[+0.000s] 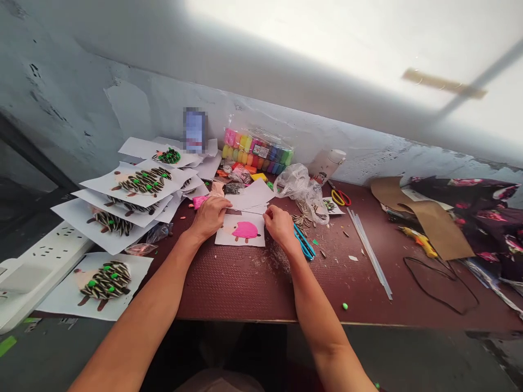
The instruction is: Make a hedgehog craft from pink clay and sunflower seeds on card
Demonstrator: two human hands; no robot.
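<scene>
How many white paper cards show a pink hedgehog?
1: the pink-hedgehog card, between the left hand and right hand; others may hide in the white paper stack.

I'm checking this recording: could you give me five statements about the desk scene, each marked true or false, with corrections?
1. The white paper bearing a pink animal shape lies between the left hand and the right hand. True.
2. The scissors lie left of the cutter in the picture. False: the red-and-yellow-handled scissors lie right of the turquoise cutter.
3. A small round green lump lies on the brown textured tabletop. True.
4. The power strip is at the far right. False: the long white power strip is at the left.
5. The clear pack of multicoloured pieces is beyond both hands. True.
</scene>
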